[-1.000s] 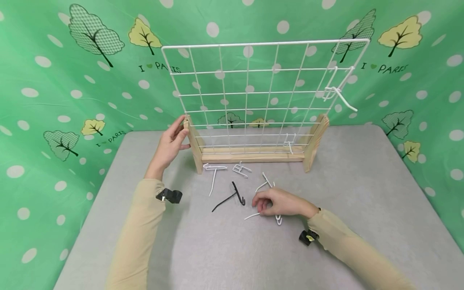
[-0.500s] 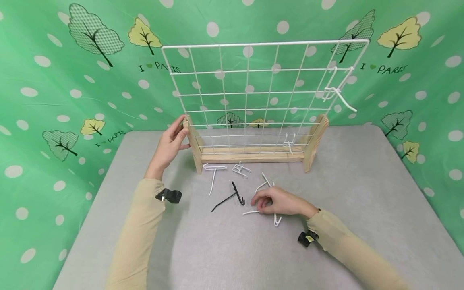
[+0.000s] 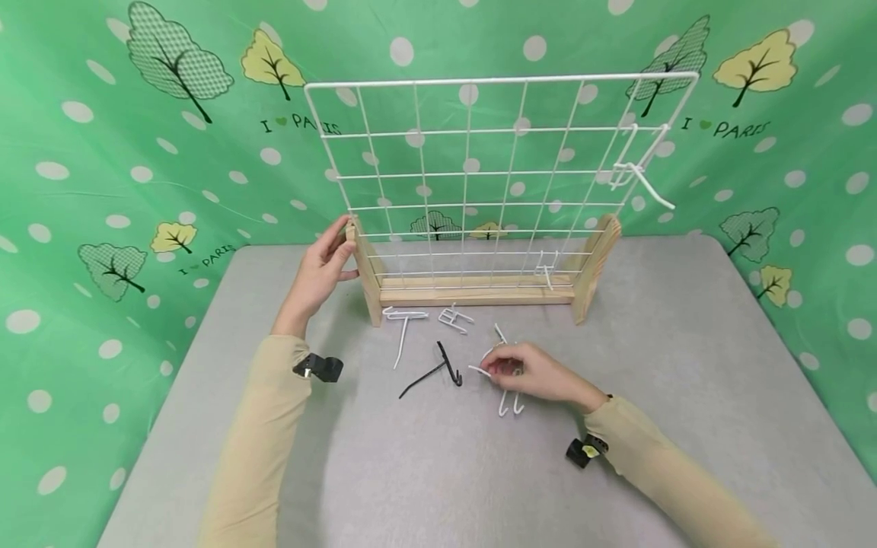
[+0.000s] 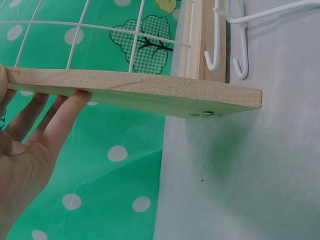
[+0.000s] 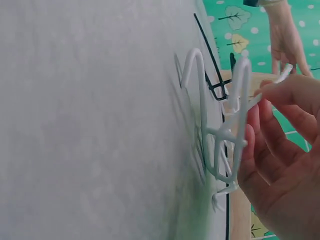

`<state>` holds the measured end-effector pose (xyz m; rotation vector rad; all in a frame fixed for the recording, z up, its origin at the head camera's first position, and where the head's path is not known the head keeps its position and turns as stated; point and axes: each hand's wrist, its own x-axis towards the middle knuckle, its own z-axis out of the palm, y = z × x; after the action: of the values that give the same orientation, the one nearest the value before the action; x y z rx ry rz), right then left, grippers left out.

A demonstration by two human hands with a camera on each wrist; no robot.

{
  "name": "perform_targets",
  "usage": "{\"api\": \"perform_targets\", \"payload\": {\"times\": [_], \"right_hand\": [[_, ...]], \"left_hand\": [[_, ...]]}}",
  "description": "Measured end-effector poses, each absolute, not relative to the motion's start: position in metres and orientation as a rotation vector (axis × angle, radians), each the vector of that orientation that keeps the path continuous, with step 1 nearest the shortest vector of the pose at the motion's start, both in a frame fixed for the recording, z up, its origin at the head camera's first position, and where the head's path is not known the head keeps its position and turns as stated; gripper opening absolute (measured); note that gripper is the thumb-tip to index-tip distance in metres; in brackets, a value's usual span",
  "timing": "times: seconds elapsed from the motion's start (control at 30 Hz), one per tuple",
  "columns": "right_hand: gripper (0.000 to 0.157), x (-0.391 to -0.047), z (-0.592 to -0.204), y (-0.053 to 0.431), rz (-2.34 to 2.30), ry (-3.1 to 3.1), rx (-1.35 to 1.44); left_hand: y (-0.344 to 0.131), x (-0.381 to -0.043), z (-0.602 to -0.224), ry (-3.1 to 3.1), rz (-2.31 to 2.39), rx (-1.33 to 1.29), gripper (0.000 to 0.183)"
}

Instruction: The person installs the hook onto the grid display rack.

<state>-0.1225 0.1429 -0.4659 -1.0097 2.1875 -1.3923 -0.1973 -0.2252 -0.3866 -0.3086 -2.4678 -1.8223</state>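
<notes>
My left hand point(image 3: 320, 270) grips the left wooden upright point(image 4: 145, 85) of a stand, thumb on one face and fingertips on the other. The stand carries a white wire grid point(image 3: 500, 79). Low over the table, my right hand point(image 3: 537, 373) pinches a white wire hook point(image 5: 204, 110) by its arm, its two curled prongs pointing toward the front of the table. Partly behind that hand lies another white hook point(image 3: 501, 332). Left of it are a black hook point(image 3: 448, 365), a white hook point(image 3: 406, 315) and a small white hook piece point(image 3: 454, 318).
One white hook point(image 3: 633, 166) hangs at the grid's upper right, and another point(image 3: 546, 270) low on its right side. The stand's right upright point(image 3: 594, 270) faces the left one across a wooden base bar point(image 3: 473, 295). Behind the grey table point(image 3: 411, 487) hangs a green dotted cloth point(image 3: 226, 46).
My right hand has lifted slightly and turned the white hook, so its arm and prongs now sit farther back and both prongs show. My left hand stays on the upright.
</notes>
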Motion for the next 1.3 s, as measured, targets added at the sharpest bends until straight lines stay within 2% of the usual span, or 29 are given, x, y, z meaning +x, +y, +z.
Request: {"api": "perform_targets", "payload": {"times": [0.23,0.47,0.83,1.3], "right_hand": [[0.012,-0.123,-0.461,0.142,-1.485,2.206,-0.933],[0.01,-0.123,-0.456,0.143,-1.514,2.245,-0.992],[0.012,-0.122,-0.447,0.146,-1.48,2.326,-1.134],[0.012,-0.118,-0.425,0.148,-1.554,2.416,-1.041]], "left_hand": [[-0.225,-0.197,-0.386,-2.462,-1.827,-0.303,0.054],[-0.225,-0.196,-0.385,-2.463,-1.832,-0.299,0.053],[-0.226,-0.198,-0.386,-2.459,-1.856,-0.296,0.054],[-0.224,-0.196,-0.384,-2.459,-1.856,-0.288,0.054]]}}
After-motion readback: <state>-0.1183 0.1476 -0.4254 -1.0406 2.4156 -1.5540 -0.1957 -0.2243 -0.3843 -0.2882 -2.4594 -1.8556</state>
